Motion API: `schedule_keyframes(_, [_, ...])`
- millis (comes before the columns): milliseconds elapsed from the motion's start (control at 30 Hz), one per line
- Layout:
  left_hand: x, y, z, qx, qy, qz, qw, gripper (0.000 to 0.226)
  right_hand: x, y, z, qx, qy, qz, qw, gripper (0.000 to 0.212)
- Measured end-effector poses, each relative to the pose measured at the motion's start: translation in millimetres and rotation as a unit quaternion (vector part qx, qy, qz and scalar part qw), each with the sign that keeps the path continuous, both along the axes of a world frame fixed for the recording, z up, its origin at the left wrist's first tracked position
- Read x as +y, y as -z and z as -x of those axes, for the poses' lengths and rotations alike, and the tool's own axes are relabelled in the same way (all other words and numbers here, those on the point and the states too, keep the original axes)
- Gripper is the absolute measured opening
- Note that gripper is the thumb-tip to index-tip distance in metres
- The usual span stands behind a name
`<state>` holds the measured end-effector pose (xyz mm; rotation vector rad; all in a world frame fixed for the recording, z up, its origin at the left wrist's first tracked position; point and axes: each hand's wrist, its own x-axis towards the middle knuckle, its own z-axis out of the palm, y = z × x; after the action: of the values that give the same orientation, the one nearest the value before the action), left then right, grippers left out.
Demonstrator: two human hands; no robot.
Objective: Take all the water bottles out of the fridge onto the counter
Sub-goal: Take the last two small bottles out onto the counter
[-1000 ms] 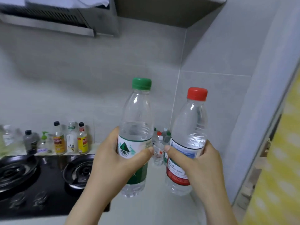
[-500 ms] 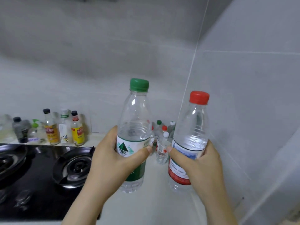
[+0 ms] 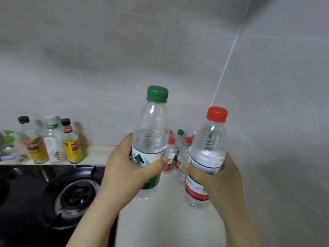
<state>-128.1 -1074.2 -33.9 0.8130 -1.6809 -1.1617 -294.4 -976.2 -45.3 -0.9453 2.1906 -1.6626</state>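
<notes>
The clear plastic water bottle with a green cap (image 3: 151, 138) carries a white and green label with a mountain mark, and it is partly filled, the water line sitting near the top of the label. The clear plastic water bottle with a red cap (image 3: 209, 148) has a white and red label and holds water to about the same height. Both stand nearly upright, long axes running bottom to top, caps pointing to 12 o'clock with a slight lean toward 1 o'clock. The left hand (image 3: 122, 170) grips the green-capped one round its label, thumb across the front; the right hand (image 3: 220, 180) grips the red-capped one the same way. The red-capped bottle is at 3 o'clock of the green-capped one, close beside it but apart. Their bases are over the pale surface (image 3: 160, 227); whether they touch it cannot be told. Behind them, at 12 o'clock in the wall corner, stands a cluster of small capped water bottles (image 3: 171, 150). At 9 o'clock lies a black gas hob (image 3: 74, 195), with glass condiment bottles (image 3: 73, 145) behind it along the wall
</notes>
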Motion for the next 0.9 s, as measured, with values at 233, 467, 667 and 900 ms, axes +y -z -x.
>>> schedule_keyframes(233, [-47.2, 43.0, 14.9, -0.044, 0.001, -0.034, 0.998, 0.05, -33.8, 36.6, 17.8, -0.018, 0.017, -0.072, 0.997, 0.038])
schedule_keyframes(467, [-77.4, 97.9, 38.0, -0.133, -0.02, -0.075, 0.988, 0.048, -56.9, 84.5, 46.1, -0.017, -0.003, -0.106, 0.994, 0.048])
schedule_keyframes(667, [-90.3, 130.5, 55.8, -0.178, -0.004, -0.118, 0.977, 0.042, -73.3, 126.4, 68.0, -0.033, -0.022, -0.158, 0.987, 0.065])
schedule_keyframes(900, [-106.0, 166.6, 73.1, -0.211, -0.01, -0.171, 0.962, 0.046, -95.6, 168.8, 77.0, -0.045, -0.042, -0.206, 0.977, 0.068])
